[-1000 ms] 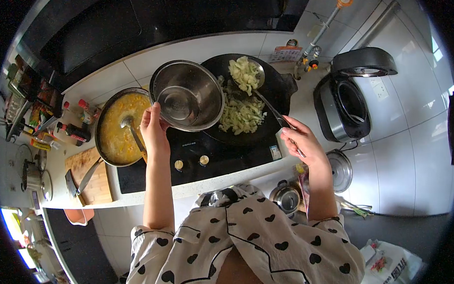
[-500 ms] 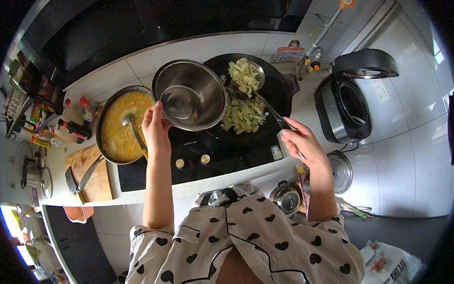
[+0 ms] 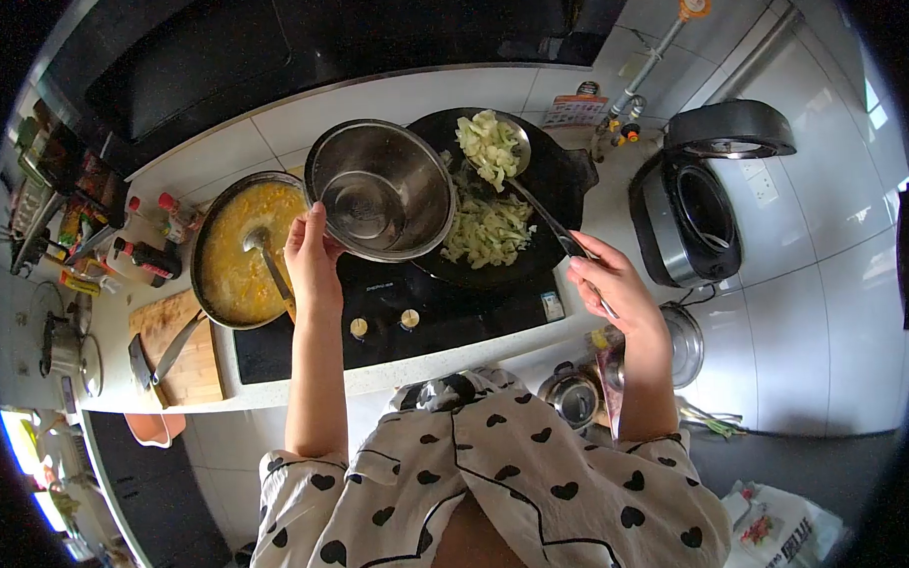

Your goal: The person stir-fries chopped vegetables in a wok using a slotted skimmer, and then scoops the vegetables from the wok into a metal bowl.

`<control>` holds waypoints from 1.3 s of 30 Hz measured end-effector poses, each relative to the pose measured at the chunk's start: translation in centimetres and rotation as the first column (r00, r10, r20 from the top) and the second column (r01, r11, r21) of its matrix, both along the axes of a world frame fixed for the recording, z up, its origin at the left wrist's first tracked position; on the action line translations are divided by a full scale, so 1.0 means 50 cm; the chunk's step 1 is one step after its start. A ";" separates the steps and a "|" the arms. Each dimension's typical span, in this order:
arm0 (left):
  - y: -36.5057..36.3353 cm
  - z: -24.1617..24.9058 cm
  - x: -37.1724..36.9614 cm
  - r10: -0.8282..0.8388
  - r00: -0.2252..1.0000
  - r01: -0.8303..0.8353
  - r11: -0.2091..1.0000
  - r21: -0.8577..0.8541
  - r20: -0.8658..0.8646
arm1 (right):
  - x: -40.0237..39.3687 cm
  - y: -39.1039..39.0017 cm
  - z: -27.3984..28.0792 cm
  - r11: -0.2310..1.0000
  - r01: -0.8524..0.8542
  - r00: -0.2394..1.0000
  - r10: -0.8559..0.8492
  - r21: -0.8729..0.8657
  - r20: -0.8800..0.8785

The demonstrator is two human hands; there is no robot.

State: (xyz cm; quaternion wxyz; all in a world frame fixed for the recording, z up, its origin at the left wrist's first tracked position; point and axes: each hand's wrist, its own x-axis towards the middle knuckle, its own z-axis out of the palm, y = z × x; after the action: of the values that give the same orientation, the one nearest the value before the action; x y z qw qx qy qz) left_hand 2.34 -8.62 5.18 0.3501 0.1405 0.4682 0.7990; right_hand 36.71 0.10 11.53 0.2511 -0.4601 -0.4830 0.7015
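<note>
My left hand (image 3: 313, 254) grips the rim of a steel bowl (image 3: 381, 191), which is tilted toward me and looks bare inside apart from a wet sheen. The bowl hangs over the stove, overlapping the left edge of a black wok (image 3: 557, 205). In my right hand (image 3: 615, 283) is the handle of a ladle (image 3: 540, 213), its head heaped with chopped pale-green vegetable (image 3: 490, 151) above the wok. More of the same chopped vegetable (image 3: 488, 231) lies in the wok below.
Left of the bowl sits a pan of yellow soup (image 3: 238, 236) with a spoon (image 3: 263, 253) in it. A cutting board (image 3: 182, 354) with a knife (image 3: 142, 365) lies at the counter's left. An open rice cooker (image 3: 687, 216) stands at the right.
Both hands, the bowl and the loaded ladle stay almost where they were. The ladle's head has shifted very slightly.
</note>
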 end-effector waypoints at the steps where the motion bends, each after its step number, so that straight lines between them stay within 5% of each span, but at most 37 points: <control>1: -0.001 -0.008 -0.005 -0.014 1.000 0.014 1.000 0.015 -0.004 | -0.001 0.000 0.000 1.000 0.003 1.000 -0.003 0.003 0.010; 17: 0.001 -0.010 -0.006 -0.008 1.000 0.008 1.000 0.023 0.006 | 0.006 0.007 -0.040 0.986 0.012 0.992 -0.032 -0.165 -0.122; 23: -0.001 -0.008 -0.006 -0.011 1.000 0.011 1.000 0.010 0.004 | 0.015 0.008 -0.027 0.989 0.061 0.997 -0.066 -0.134 -0.032; 30: 0.003 0.005 0.007 0.004 1.000 -0.004 1.000 -0.028 0.007 | -0.012 -0.024 0.067 0.991 -0.094 0.992 0.084 0.098 0.096; 36: 0.000 0.011 0.014 -0.009 1.000 0.009 1.000 -0.022 0.010 | -0.060 -0.060 0.068 0.968 -0.252 0.968 0.252 0.008 -0.008; 39: 0.001 0.000 0.005 -0.008 1.000 0.009 1.000 -0.012 0.029 | -0.073 -0.069 0.032 0.916 -0.393 0.917 0.384 0.083 0.111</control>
State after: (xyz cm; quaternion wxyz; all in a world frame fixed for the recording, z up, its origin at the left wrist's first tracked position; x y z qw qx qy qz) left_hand 2.58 -8.59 5.16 0.3613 0.1286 0.4673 0.7966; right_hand 33.04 -3.37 13.12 0.1076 -0.3731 -0.6114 0.6895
